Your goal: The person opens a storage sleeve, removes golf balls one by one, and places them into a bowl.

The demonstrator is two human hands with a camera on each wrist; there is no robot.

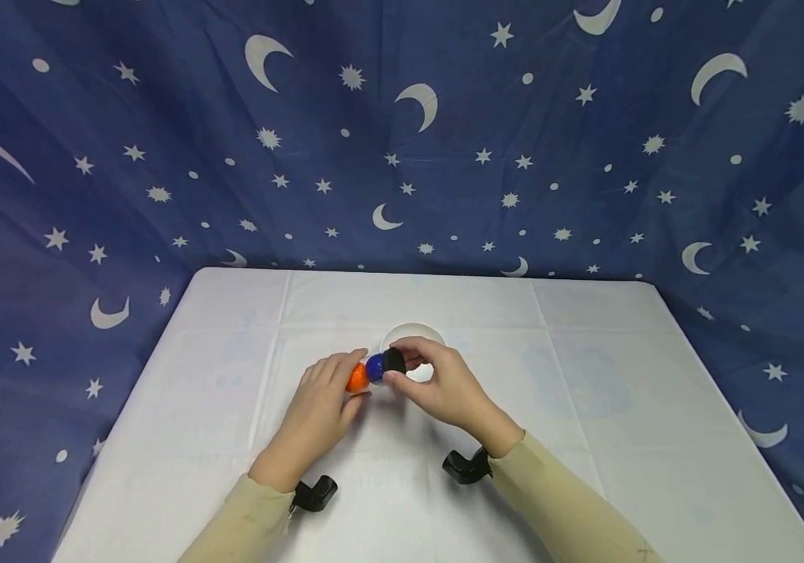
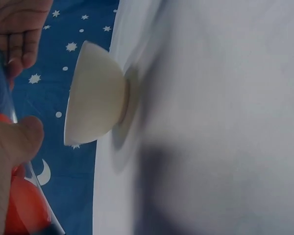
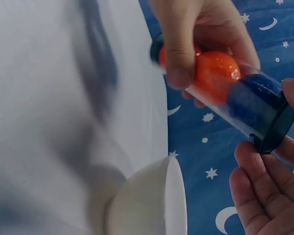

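Fingers of the left hand [image 1: 319, 400] curl round a clear tube [image 1: 367, 372] in the head view, while those of the right hand [image 1: 446, 383] pinch the dark cap [image 1: 394, 360] at its right end; an orange ball [image 1: 357, 379] and a blue ball [image 1: 376, 367] sit inside, the blue one next to the cap. Held above the counter [image 1: 212, 407], the tube is near and to the left of a white bowl [image 1: 410, 328], which the right hand partly hides. Black devices [image 1: 317, 494] are worn at both wrists, and a blue cloth [image 1: 458, 211] with moons and stars hangs at the far side. From the left wrist, the left thumb lies against the tube, and the bowl stands upright on the counter. From the right wrist, the left hand wraps the tube, a second dark cap [image 3: 157, 48] shows at its left end, and the right fingers touch the capped right end.
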